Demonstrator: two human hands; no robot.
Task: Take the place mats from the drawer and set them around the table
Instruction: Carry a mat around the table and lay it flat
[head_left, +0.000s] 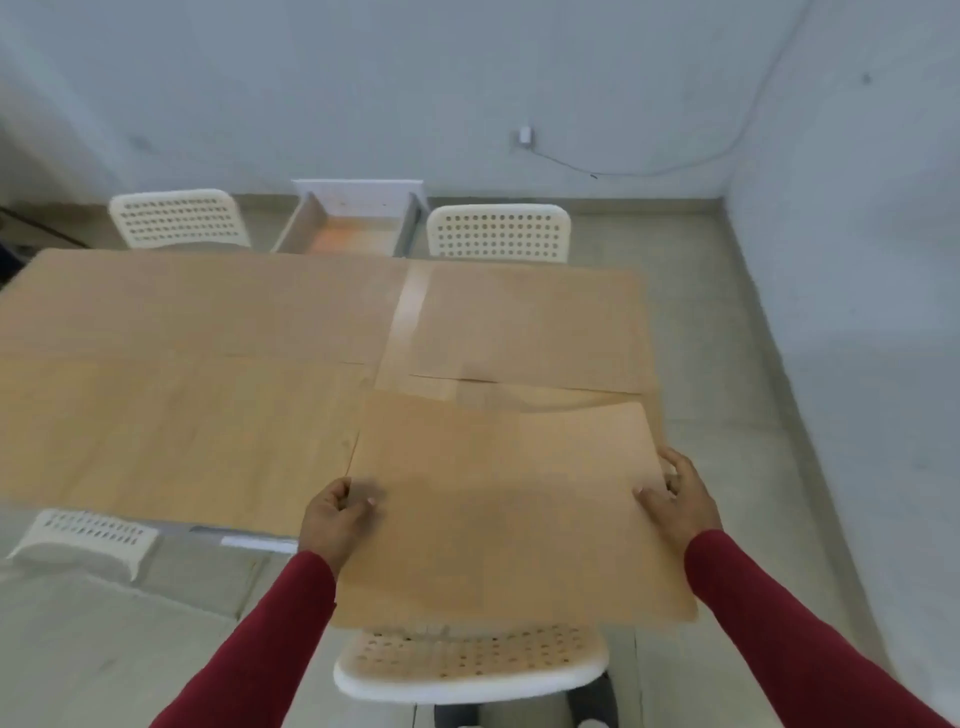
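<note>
Tan and thin, the place mat (511, 499) hangs in the lower middle of the frame, held by both side edges over the near right corner of the table (182, 405). The left hand (332, 517) pinches its left edge, thumb on top and fingers curled beneath; the right hand (680, 496) clasps the right edge the same way. The mat's near edge overhangs the white chair (467, 670) at the bottom of the frame, while its far edge lies over the tabletop. Another mat (524, 327) lies flat at the upper right of the table, and more seem to cover the left side, though their edges are hard to tell from the wood. The drawer (353, 228) stands open at the top centre, between two chairs. The likely slip: the mat is floppy, so letting go unevenly could leave it crooked, overlapping the far mat, or sliding off the table's near edge.
</note>
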